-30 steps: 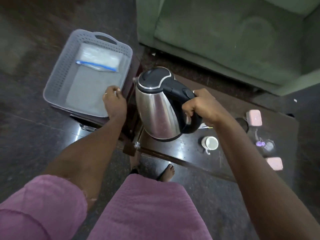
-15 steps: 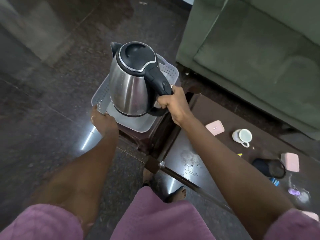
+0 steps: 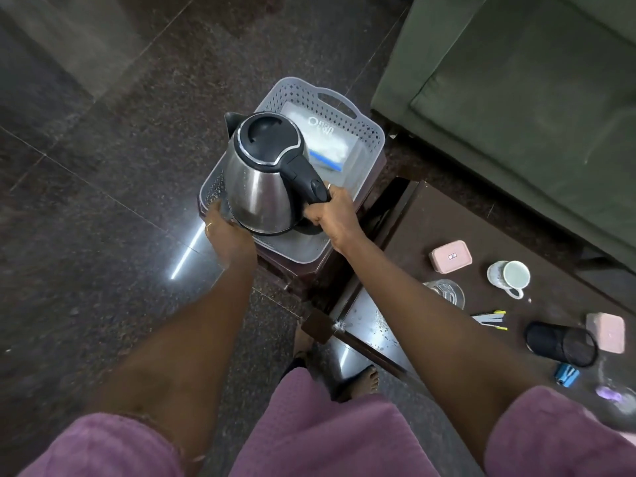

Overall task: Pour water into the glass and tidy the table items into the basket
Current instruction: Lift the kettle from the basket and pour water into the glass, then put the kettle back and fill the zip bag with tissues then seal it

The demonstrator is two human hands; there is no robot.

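A steel kettle (image 3: 261, 187) with a black lid stands low inside the grey perforated basket (image 3: 370, 132), near its front end. My right hand (image 3: 332, 215) is closed around the kettle's black handle. My left hand (image 3: 225, 232) grips the basket's near-left rim, touching the kettle's side. A clear zip bag (image 3: 330, 146) with a blue strip lies at the basket's far end. The clear glass (image 3: 445, 292) stands on the dark table (image 3: 430, 228) to the right, partly hidden by my right forearm.
On the table sit a pink box (image 3: 451, 256), a white mug (image 3: 511, 277), pens (image 3: 490, 318), a black mesh pen holder (image 3: 561, 342) lying on its side, a pink pad (image 3: 605, 332) and a blue clip (image 3: 566, 375). A green sofa (image 3: 533, 98) stands behind. The basket rests on a small stool.
The kettle has gone from above the table over to the basket and come down into it. My left hand stayed on the basket's rim. The view swung left.
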